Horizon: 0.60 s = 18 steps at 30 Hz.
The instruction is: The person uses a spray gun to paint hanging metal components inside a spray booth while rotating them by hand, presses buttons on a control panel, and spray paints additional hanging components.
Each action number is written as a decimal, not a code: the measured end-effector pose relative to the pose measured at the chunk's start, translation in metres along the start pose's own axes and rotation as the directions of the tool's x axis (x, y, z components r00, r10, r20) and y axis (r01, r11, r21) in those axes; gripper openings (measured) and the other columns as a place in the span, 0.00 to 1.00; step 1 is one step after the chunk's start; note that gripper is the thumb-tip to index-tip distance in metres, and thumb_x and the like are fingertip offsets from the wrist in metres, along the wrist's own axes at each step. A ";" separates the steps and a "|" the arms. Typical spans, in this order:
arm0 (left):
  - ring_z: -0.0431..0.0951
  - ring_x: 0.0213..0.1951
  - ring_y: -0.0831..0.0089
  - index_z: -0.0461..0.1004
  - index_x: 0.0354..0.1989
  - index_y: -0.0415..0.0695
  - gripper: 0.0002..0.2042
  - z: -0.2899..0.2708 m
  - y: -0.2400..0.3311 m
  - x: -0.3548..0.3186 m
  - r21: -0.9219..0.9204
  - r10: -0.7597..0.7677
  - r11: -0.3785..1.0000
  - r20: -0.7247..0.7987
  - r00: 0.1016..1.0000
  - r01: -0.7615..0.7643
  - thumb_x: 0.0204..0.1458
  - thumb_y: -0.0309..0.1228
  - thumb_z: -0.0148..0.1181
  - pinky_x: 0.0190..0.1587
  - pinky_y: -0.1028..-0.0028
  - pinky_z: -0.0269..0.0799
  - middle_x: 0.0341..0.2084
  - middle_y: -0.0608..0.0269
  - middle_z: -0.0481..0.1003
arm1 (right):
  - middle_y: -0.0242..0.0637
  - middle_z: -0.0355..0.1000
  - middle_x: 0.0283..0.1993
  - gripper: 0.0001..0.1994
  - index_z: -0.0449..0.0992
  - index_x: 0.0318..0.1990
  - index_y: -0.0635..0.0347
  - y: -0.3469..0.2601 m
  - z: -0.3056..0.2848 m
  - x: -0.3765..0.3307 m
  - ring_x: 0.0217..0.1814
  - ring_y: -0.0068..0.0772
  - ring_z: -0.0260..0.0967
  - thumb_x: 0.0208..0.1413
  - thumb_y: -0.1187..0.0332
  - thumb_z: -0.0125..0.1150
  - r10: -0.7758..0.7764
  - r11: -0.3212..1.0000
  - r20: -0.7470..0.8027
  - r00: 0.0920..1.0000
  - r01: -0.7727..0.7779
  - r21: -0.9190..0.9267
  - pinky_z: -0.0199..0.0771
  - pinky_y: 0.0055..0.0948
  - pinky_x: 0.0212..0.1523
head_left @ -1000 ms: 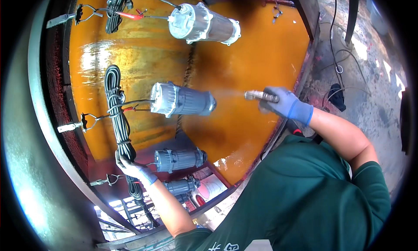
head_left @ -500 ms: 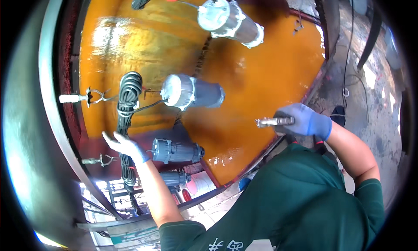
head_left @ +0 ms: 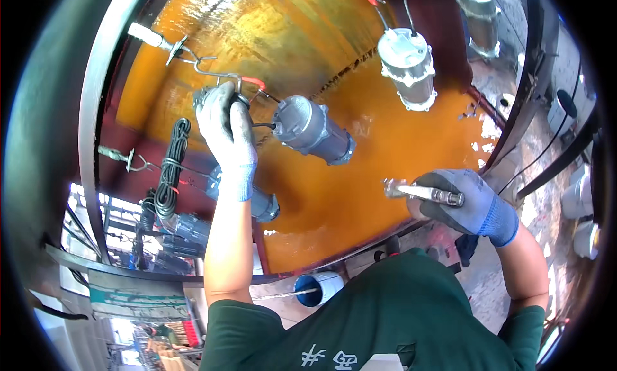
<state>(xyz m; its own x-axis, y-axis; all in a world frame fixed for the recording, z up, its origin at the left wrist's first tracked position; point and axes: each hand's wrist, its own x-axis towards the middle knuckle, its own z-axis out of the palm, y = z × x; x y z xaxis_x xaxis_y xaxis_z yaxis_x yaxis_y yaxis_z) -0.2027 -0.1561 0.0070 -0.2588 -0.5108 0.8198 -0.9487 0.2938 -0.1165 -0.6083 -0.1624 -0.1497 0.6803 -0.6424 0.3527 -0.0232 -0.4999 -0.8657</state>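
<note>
My gloved left hand (head_left: 226, 123) closes round a bundle of black cable (head_left: 200, 97), largely hidden by the fingers, just under a metal hook (head_left: 204, 67). From that bundle a cable runs to a hanging grey cylindrical motor or pump (head_left: 315, 130), tilted with its lower end to the right. In my gloved right hand (head_left: 459, 200) is a silver spray gun (head_left: 427, 193), its nozzle pointing left toward the orange-coated booth wall (head_left: 347, 197). Behind my left wrist hangs a darker pump (head_left: 263, 204), partly hidden. Another silver pump (head_left: 408, 69) hangs farther back.
A coil of black cable (head_left: 172, 168) hangs left of my forearm from a second hook (head_left: 132, 160). One more pump (head_left: 481, 20) hangs at the far right. A curved metal rail (head_left: 93, 114) runs along the left. Near my body stands a blue-and-white bucket (head_left: 318, 289).
My left hand has gone up and right, from open fingers to a grip on the cable bundle. The view has turned, and the spray gun stays in my right hand.
</note>
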 end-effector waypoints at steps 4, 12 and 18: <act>0.75 0.59 0.48 0.79 0.56 0.37 0.15 -0.005 0.002 -0.005 -0.032 0.010 0.999 -0.029 1.000 -0.011 0.64 0.29 0.58 0.68 0.52 0.66 0.54 0.48 0.79 | 0.49 0.77 0.34 0.13 0.80 0.48 0.64 -0.009 -0.011 0.019 0.36 0.46 0.82 0.58 0.72 0.73 0.109 0.994 -0.313 0.943 -0.096 0.058 0.78 0.37 0.38; 0.73 0.67 0.52 0.80 0.57 0.36 0.15 -0.005 -0.006 -0.023 -0.034 -0.078 0.996 -0.051 0.996 0.077 0.64 0.24 0.57 0.73 0.57 0.62 0.61 0.48 0.78 | 0.45 0.79 0.33 0.13 0.80 0.47 0.67 -0.019 -0.010 0.033 0.32 0.36 0.79 0.58 0.73 0.75 0.035 0.999 -0.195 0.980 -0.039 -0.017 0.76 0.35 0.36; 0.76 0.62 0.46 0.81 0.53 0.38 0.14 -0.010 -0.015 -0.029 0.008 -0.042 0.999 -0.104 0.994 0.043 0.59 0.26 0.64 0.68 0.53 0.67 0.57 0.46 0.79 | 0.48 0.78 0.33 0.14 0.80 0.48 0.65 -0.028 -0.019 0.040 0.33 0.45 0.78 0.57 0.71 0.75 0.070 0.997 0.050 0.996 -0.071 0.024 0.77 0.36 0.39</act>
<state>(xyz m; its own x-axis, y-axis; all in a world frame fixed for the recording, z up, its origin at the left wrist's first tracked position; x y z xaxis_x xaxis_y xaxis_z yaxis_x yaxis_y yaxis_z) -0.1796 -0.1380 -0.0095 -0.1987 -0.4360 0.8777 -0.9604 0.2651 -0.0857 -0.5946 -0.1854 -0.1047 0.7129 -0.6458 0.2733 -0.0537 -0.4388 -0.8970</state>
